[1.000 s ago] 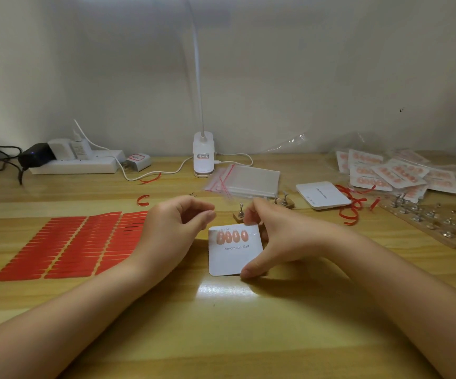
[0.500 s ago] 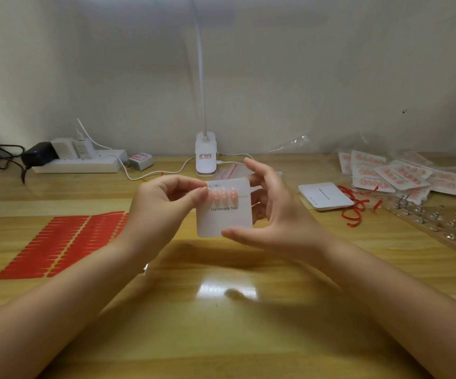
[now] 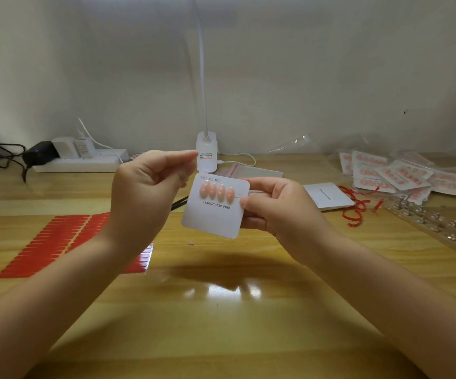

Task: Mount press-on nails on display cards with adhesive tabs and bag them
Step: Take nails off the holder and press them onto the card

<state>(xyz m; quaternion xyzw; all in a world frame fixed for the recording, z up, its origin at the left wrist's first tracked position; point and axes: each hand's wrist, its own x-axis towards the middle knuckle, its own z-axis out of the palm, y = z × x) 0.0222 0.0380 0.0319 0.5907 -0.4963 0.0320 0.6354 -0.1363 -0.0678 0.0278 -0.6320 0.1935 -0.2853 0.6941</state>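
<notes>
The right hand pinches the light, stiff display card at its 3 o'clock edge, sparing the nails; the left hand hovers curled, seemingly empty

The left hand hides the red tab sheet's three-o'clock part; the card's top print is unreadably small.
</notes>
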